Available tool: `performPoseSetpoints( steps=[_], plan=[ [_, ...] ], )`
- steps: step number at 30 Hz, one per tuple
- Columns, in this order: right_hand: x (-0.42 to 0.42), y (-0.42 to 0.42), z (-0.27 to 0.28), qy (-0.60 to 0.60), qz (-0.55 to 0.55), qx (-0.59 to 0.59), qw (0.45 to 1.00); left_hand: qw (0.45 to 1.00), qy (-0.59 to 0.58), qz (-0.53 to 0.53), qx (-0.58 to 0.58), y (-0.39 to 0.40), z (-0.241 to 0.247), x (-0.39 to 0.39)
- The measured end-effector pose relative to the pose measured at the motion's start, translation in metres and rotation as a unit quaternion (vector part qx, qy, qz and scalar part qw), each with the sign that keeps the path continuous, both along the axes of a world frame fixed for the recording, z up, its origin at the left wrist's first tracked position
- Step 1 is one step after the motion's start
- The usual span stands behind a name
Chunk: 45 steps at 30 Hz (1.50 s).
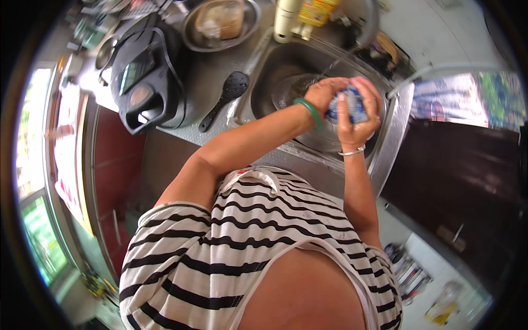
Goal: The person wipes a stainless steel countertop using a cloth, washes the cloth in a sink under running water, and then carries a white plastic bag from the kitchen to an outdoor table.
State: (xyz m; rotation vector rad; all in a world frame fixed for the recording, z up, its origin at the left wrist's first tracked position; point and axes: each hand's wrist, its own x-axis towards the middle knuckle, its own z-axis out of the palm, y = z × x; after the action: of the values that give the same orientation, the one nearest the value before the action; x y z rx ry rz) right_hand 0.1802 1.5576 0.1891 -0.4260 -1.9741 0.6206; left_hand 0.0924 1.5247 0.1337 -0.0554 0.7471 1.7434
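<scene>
Over the stainless steel sink (pixel 264 78), both my hands press around a rounded blue-and-white item (pixel 354 103). Blur and fingers hide whether it is a cloth or a scrubber. My left hand (pixel 324 94), with a green bangle (pixel 310 110) on its wrist, grips it from the left side. On the other side, my right hand (pixel 363 111) wraps its fingers over it and wears a silver bracelet (pixel 351 152). Below them a round, shiny basin (pixel 284 93) stands in the sink, partly covered by my hands and forearm. A thin stream of water falls from the grey faucet (pixel 370 24).
Left of the sink lies a wet black rice paddle (pixel 225 99), beside a black rice cooker (pixel 144 82). A metal bowl (pixel 187 35) at the back holds a plastic container (pixel 220 18). A cream bottle (pixel 285 20) and a yellow package (pixel 317 12) stand behind the sink.
</scene>
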Motion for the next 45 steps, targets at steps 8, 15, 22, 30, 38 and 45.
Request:
performPoseSetpoints(
  steps=[8, 15, 22, 30, 38, 45],
  plan=[
    [-0.008, 0.017, -0.018, 0.117, 0.058, -0.626, 0.769, 0.867, 0.424, 0.058, -0.254, -0.02, 0.044, 0.008],
    [0.006, 0.042, -0.05, 0.1, 0.212, -0.707, 0.667, 0.675, 0.717, 0.123, -0.125, -0.015, 0.044, 0.007],
    [0.008, 0.043, -0.048, 0.073, 0.324, -0.753, 0.567, 0.58, 0.807, 0.108, 0.002, -0.011, 0.031, 0.003],
    [-0.004, 0.042, -0.065, 0.041, 0.316, -0.797, 0.513, 0.56, 0.827, 0.03, 0.03, -0.013, 0.01, -0.005],
    [-0.014, 0.037, -0.085, 0.001, 0.281, -0.846, 0.452, 0.546, 0.837, -0.009, 0.019, -0.026, 0.0, -0.023],
    [-0.074, 0.01, -0.08, -0.228, 0.08, -0.394, 0.887, 0.888, 0.392, 0.105, -0.217, -0.063, -0.054, -0.08]
  ],
)
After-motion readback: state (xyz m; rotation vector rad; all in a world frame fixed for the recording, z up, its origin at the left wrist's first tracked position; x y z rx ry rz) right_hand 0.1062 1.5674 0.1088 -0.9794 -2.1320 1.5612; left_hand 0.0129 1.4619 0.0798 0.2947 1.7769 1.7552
